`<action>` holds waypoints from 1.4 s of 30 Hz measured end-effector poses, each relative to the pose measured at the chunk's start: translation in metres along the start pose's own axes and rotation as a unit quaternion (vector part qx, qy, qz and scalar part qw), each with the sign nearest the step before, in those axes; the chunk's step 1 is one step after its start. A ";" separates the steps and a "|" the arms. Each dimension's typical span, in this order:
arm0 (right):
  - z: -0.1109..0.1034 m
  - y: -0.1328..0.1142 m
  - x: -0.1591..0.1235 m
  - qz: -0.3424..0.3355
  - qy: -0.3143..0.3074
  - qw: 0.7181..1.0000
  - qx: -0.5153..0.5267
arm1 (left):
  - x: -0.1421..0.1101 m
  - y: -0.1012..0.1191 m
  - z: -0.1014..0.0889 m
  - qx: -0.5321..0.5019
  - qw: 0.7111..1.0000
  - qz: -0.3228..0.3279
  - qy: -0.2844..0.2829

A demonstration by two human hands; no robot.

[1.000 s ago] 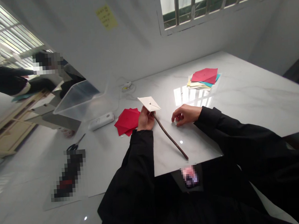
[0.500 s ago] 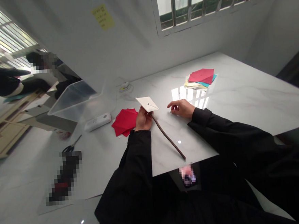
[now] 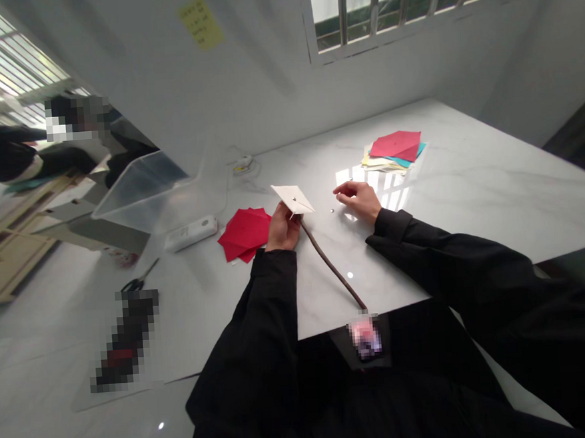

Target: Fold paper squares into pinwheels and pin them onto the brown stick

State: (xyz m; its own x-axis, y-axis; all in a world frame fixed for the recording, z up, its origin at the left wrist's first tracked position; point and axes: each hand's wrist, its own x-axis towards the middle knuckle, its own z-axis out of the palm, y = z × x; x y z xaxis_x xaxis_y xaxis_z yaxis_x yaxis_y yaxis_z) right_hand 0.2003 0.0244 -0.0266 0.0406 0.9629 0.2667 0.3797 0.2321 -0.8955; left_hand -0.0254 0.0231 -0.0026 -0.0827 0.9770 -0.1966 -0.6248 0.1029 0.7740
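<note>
My left hand (image 3: 284, 230) is closed around the top of a thin brown stick (image 3: 330, 264), just beneath a cream square sheet (image 3: 291, 198). A small dark spot shows at the sheet's middle; I cannot tell whether it is a hole or the stick's tip. The stick slants down toward the table's front edge. My right hand (image 3: 358, 200) is over the table to the right, its fingers curled and thumb and forefinger close together. Anything between them is too small to make out. A tiny shiny piece (image 3: 332, 211) lies left of its fingertips.
Red sheets (image 3: 246, 234) lie left of my left hand. A stack of coloured sheets (image 3: 395, 146) sits back right. On the left are a white device (image 3: 191, 233), a clear plastic bin (image 3: 145, 189), scissors (image 3: 140, 279) and a blurred dark object (image 3: 125, 341). Another person (image 3: 2, 149) is at far left.
My right hand has moved slightly right and back, away from the tiny shiny piece, its thumb and forefinger drawn closer. The left hand has shifted slightly right with the stick and cream sheet.
</note>
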 end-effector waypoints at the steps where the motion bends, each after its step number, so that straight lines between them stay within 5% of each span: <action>1: 0.000 0.002 0.003 0.016 0.012 1.000 0.007 | 0.001 -0.001 0.000 0.000 1.000 0.000 -0.003; 14: 0.017 0.008 0.031 0.131 0.099 0.986 0.031 | 0.026 -0.014 0.014 0.003 0.999 0.005 -0.044; 21: 0.001 -0.009 0.022 0.129 -0.083 0.964 0.218 | 0.017 -0.009 0.012 0.036 0.995 -0.042 -0.079; 26: 0.002 -0.020 0.017 0.209 -0.105 0.892 0.387 | 0.008 -0.009 0.019 0.045 0.992 -0.068 -0.098; 30: 0.010 -0.021 0.014 0.226 -0.132 0.868 0.421 | 0.000 -0.011 0.026 0.050 0.986 -0.082 -0.139; 42: 0.012 -0.020 0.011 0.185 -0.208 0.878 0.390 | -0.015 -0.008 0.035 0.037 0.988 -0.100 -0.114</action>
State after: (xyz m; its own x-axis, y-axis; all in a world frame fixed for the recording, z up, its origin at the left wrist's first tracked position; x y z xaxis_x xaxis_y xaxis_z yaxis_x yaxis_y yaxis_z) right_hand 0.1823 0.0319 -0.0096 -0.3748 0.9216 -0.1011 -0.3423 -0.2389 -0.9087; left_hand 0.0080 0.0142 0.0155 0.2181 0.9518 -0.2158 -0.5515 0.3026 0.7774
